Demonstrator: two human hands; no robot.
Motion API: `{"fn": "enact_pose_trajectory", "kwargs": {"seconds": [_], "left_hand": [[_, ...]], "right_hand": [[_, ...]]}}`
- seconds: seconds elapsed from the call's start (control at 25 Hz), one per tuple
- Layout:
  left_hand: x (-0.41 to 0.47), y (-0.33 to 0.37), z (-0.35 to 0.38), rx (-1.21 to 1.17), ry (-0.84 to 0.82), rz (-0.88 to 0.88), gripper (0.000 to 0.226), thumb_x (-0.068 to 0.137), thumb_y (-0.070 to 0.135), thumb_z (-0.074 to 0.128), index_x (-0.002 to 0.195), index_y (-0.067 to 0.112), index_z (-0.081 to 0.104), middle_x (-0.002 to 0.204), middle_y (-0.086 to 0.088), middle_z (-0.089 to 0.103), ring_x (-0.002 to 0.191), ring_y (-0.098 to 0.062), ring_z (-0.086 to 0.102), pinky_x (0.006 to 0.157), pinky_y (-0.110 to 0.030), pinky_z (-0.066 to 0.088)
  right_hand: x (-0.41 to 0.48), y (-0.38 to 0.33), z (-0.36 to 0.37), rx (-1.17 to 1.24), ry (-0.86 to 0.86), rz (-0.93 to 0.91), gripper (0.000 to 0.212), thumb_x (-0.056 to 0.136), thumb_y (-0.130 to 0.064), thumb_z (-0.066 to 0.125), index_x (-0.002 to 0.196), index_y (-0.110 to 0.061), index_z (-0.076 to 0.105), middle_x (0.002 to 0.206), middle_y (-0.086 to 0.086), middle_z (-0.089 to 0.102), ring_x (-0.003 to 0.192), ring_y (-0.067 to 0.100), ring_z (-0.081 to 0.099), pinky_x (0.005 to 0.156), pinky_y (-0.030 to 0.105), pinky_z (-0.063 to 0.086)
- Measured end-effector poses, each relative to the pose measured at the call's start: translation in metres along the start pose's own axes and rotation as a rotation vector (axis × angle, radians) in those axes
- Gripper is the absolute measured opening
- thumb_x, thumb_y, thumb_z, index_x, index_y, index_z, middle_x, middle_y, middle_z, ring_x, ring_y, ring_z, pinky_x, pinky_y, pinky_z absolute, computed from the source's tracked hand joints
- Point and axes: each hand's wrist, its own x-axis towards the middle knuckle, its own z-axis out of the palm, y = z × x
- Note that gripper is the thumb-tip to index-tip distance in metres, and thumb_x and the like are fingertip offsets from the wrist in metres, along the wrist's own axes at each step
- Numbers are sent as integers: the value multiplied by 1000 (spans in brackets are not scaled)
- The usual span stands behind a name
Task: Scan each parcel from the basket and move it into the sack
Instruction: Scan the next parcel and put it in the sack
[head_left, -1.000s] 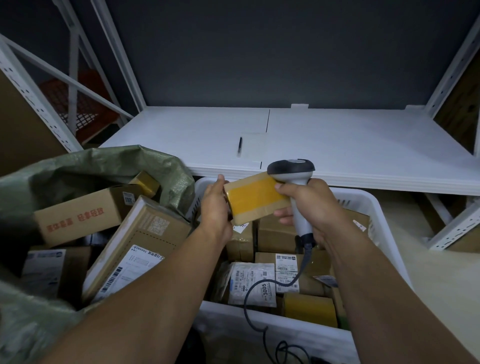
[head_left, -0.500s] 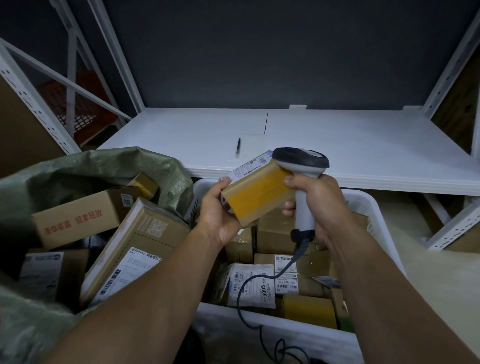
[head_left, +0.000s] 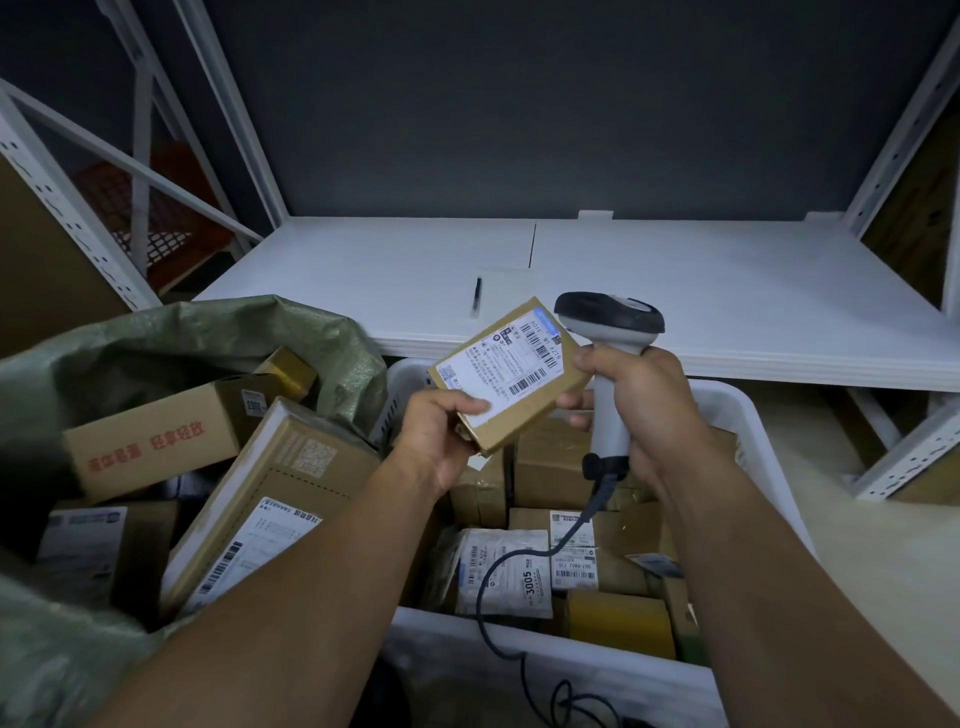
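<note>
A small brown cardboard parcel (head_left: 506, 371) with a white barcode label facing up is held above the white plastic basket (head_left: 748, 415). My left hand (head_left: 441, 431) grips its lower left corner. My right hand (head_left: 639, 410) is closed on the handle of a grey barcode scanner (head_left: 610, 322), and its fingertips touch the parcel's right edge. The scanner's head sits just right of the parcel. Several more parcels lie in the basket below. To the left stands the green woven sack (head_left: 218, 332), open, with several boxes inside.
A white shelf board (head_left: 675, 291) with a black pen (head_left: 477, 291) lies behind the basket. White metal rack posts stand at both sides. The scanner's cable (head_left: 498, 587) hangs down over the basket's front wall.
The parcel has been turned over: its yellow-taped face showed earlier, now the label side faces up. Both hands stayed above the basket.
</note>
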Motion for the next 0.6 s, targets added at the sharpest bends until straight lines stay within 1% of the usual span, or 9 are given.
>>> {"fn": "enact_pose_trajectory", "kwargs": {"seconds": [0.12,0.16,0.2,0.28,0.36,0.4,0.44,0.52,0.6], "left_hand": [[-5,-2,2,186,-56,-103,68,57,-6,67,124,9,66,122,-13,72,110,-37,65,95,-59,52],[-7,-2,3,210,-65,-143,62,61,-5,68,121,9,67,118,-12,73,107,-35,65,91,-59,54],[-8,-2,3,205,-63,-175,55,66,-2,69,120,10,67,116,-12,72,107,-33,65,91,-62,54],[-8,-2,2,149,-46,-206,46,76,18,75,121,9,69,114,-13,71,112,-33,64,94,-68,52],[-6,0,-2,182,-60,-240,56,80,42,76,126,10,68,117,-13,73,117,-33,64,93,-66,53],[-6,0,-2,248,-93,-264,60,80,47,76,128,11,67,119,-13,73,119,-32,65,95,-62,54],[-8,0,-2,318,-137,-290,61,79,45,79,128,11,67,122,-13,73,120,-31,65,97,-57,54],[-9,-2,-1,418,-198,-330,59,76,33,80,128,10,65,127,-14,71,119,-30,66,100,-51,54],[-10,-3,1,446,-219,-344,61,75,26,79,132,11,62,127,-13,71,119,-31,67,95,-49,56]], "right_hand": [[1,0,-1,-14,14,-12,5,91,-7,66,94,-9,69,90,10,79,55,20,67,55,33,55],[2,0,-1,-17,27,-16,5,91,-7,67,94,-8,70,91,11,79,54,19,66,55,33,55],[3,0,-2,-23,42,-17,5,90,-7,67,95,-8,70,90,11,79,53,18,65,54,32,55],[5,0,-3,-35,68,-16,6,90,-7,68,96,-5,69,88,12,77,52,17,63,51,30,55],[7,1,-4,-28,84,-8,7,89,-7,69,95,-3,68,84,12,75,52,18,61,51,30,53],[8,1,-4,-21,90,-4,7,88,-8,70,93,-3,68,80,13,72,53,19,59,52,31,52],[8,1,-5,-18,92,0,7,87,-8,70,92,-4,68,76,13,69,53,19,58,53,32,51],[9,2,-5,-38,83,17,9,87,-11,71,92,-5,67,71,14,64,53,21,56,55,32,49],[8,4,-6,-77,75,35,12,87,-14,71,95,-5,69,71,15,65,55,21,58,56,33,50]]}}
